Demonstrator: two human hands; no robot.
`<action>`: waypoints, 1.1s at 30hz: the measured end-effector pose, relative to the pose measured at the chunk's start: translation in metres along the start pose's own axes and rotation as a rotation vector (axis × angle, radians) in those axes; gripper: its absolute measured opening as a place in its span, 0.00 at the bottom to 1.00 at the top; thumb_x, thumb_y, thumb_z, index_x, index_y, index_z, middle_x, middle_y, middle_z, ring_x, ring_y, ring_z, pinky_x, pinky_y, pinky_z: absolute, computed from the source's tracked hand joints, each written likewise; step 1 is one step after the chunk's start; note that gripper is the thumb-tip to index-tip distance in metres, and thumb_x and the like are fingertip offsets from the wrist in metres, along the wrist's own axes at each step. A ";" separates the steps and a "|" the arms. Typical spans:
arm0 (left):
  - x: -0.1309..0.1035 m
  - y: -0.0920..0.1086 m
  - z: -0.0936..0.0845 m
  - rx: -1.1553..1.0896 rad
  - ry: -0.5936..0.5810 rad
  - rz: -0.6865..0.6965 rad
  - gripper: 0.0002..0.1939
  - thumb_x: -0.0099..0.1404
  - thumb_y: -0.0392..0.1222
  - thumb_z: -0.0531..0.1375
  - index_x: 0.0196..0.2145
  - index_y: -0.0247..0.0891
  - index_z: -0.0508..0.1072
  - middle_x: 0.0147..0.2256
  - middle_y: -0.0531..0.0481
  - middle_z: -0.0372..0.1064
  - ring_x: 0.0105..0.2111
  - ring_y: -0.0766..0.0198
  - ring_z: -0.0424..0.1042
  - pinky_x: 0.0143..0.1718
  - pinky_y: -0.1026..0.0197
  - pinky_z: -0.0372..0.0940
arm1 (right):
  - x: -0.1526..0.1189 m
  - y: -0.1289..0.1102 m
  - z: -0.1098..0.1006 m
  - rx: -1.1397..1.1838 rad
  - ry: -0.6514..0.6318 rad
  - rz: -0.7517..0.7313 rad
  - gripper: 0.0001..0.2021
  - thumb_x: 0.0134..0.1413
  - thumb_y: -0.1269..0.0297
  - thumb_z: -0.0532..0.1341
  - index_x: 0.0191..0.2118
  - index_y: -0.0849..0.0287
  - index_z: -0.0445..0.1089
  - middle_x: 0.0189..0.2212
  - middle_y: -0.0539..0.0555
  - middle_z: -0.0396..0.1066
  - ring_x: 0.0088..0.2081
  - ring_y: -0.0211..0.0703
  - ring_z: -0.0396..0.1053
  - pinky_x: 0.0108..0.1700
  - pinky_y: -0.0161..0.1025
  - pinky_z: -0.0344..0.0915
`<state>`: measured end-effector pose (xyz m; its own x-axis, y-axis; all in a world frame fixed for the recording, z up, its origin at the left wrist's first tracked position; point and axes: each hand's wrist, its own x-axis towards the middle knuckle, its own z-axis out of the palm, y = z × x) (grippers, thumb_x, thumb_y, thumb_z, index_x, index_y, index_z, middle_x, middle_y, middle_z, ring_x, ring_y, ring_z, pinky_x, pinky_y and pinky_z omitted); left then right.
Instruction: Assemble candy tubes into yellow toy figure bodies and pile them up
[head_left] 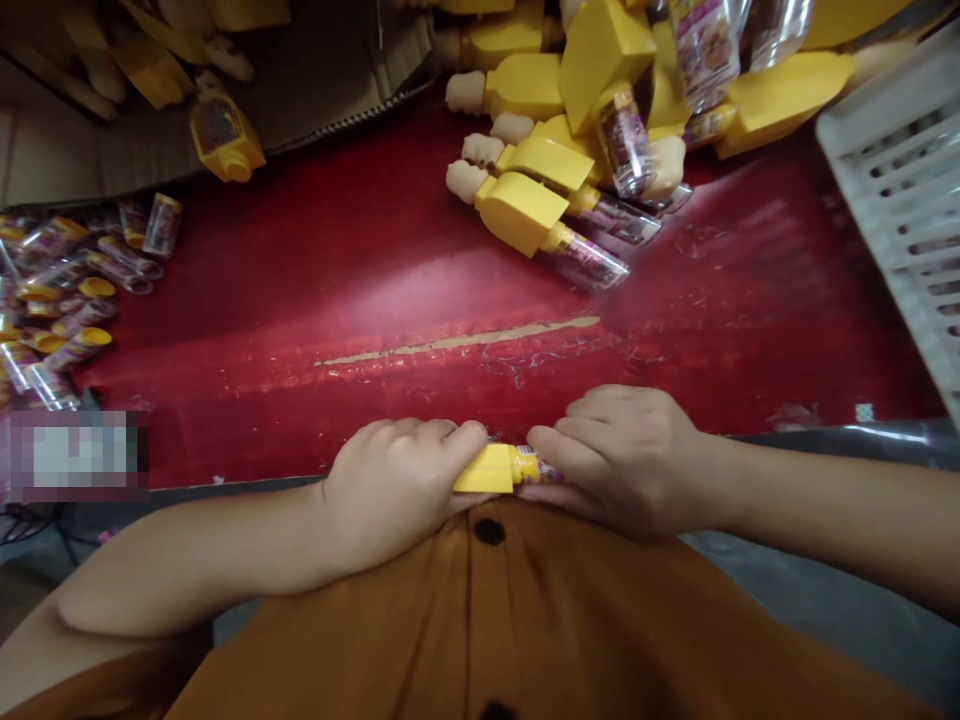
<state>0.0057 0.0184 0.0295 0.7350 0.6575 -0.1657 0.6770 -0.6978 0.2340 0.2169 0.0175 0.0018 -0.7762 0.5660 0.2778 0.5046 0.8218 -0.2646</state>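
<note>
Close against my shirt, my left hand [409,480] is wrapped round a yellow plastic toy body [486,470], which it mostly covers. My right hand [626,460] grips a clear printed tube with a yellow collar [526,464]. The collar meets the end of the toy body, in line with it; whether they are locked together I cannot tell. Beyond my hands, a finished-looking piece lies on the table: a yellow toy body [521,210] with a pale figure head [466,181] at one end and a clear tube [589,257] at the other.
The red table [337,270] has a worn strip across it. Several loose tubes [56,270] are heaped at left. A cardboard box [322,90] at upper left holds more yellow bodies. A pile of joined pieces [607,60] lies at the back, beside a white slotted basket [892,170].
</note>
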 end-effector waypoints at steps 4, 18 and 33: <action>0.011 -0.013 -0.005 0.090 0.089 0.013 0.12 0.60 0.50 0.52 0.29 0.38 0.66 0.22 0.53 0.68 0.20 0.64 0.67 0.19 0.64 0.56 | 0.008 0.009 -0.005 -0.169 0.088 -0.010 0.15 0.54 0.55 0.54 0.27 0.62 0.65 0.16 0.48 0.59 0.21 0.36 0.56 0.27 0.36 0.49; 0.052 -0.075 0.016 -0.367 0.972 -0.341 0.23 0.52 0.45 0.61 0.44 0.45 0.59 0.55 0.44 0.48 0.58 0.52 0.46 0.56 0.44 0.45 | 0.040 0.014 -0.004 1.043 -0.016 0.654 0.14 0.55 0.60 0.52 0.43 0.62 0.64 0.40 0.54 0.67 0.40 0.36 0.66 0.40 0.32 0.64; 0.061 -0.075 0.017 -2.261 0.529 -0.438 0.09 0.57 0.40 0.55 0.37 0.38 0.65 0.33 0.51 0.70 0.32 0.63 0.72 0.41 0.53 0.66 | 0.063 0.005 0.059 1.291 0.063 0.717 0.19 0.53 0.56 0.54 0.47 0.63 0.58 0.30 0.52 0.63 0.29 0.33 0.61 0.32 0.33 0.60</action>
<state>0.0006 0.1061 -0.0144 0.2981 0.8675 -0.3982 -0.6260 0.4926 0.6045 0.1481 0.0539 -0.0361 -0.4776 0.8467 -0.2343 0.0604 -0.2344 -0.9703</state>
